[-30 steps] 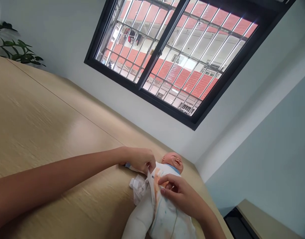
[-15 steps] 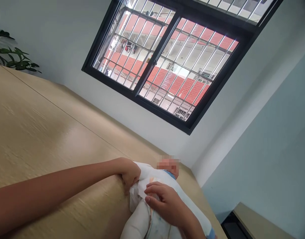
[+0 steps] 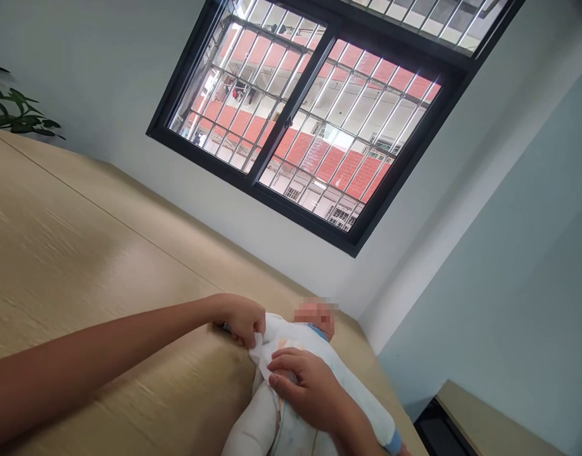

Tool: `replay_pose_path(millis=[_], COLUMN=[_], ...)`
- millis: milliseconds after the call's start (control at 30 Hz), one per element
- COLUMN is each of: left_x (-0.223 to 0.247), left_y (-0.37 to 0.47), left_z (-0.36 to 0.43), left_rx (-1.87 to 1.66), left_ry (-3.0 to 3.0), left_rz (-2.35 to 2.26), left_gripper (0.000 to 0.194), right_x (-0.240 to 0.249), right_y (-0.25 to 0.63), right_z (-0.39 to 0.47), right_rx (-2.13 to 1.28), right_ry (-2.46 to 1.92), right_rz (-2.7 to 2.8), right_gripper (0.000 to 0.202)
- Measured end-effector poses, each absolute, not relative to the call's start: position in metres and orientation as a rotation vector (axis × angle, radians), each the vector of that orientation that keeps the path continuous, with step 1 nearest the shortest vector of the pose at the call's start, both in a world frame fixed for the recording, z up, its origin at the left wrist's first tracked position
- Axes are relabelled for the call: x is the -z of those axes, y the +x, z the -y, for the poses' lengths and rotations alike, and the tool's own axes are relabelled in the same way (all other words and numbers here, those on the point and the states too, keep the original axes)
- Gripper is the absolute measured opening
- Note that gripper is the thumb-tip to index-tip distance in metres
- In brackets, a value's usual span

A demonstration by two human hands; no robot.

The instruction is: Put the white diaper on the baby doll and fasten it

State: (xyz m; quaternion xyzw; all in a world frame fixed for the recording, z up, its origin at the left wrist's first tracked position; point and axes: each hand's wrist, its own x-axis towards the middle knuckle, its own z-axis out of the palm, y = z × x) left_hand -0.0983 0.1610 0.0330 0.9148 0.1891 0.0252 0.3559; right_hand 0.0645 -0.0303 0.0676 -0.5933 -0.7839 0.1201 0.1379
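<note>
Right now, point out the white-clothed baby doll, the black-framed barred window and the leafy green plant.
White-clothed baby doll [image 3: 300, 337]: head view, upper chest.
Black-framed barred window [image 3: 298, 96]: head view, frame's middle post.
Leafy green plant [image 3: 27, 120]: head view, lower leaves.

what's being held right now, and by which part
The left hand pinches the diaper by its side edge; the right hand lies over its front.

The baby doll [image 3: 314, 342] is lying on the table [image 3: 105, 266] below the window [image 3: 295, 120], left hand [image 3: 246, 322] beside it, right hand [image 3: 307, 383] over it; a plant [image 3: 22, 117] is standing leftmost, apparently behind the table.
</note>
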Motion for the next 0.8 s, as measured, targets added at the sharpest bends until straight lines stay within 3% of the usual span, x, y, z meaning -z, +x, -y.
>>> replay_pose_path(millis=[200,367,533,633,800], left_x=[-0.031,-0.023,-0.017,-0.017,-0.016], left_y=[-0.093,-0.084,-0.073,-0.069,-0.065], left_z=[-0.171,-0.160,-0.142,-0.133,-0.125], left_rx=[-0.019,-0.045,-0.252,-0.362,-0.467], left_ry=[1.962,1.857,1.764,1.841,2.032], left_rz=[-0.318,-0.230,-0.209,-0.193,-0.143], left_gripper=[0.018,0.017,0.019,0.016,0.011], right_x=[-0.063,-0.062,-0.086,-0.089,-0.062], right_y=[0.056,0.038,0.056,0.080,0.092], right_z=[0.031,0.039,0.048,0.043,0.019], right_rx=[-0.236,-0.047,-0.420,-0.699,-0.673], right_ry=[-1.754,-2.003,-1.761,-1.701,-1.719], right_rz=[2.422,2.399,2.299,1.899,1.566], right_gripper=[0.027,0.031,0.027,0.030,0.042])
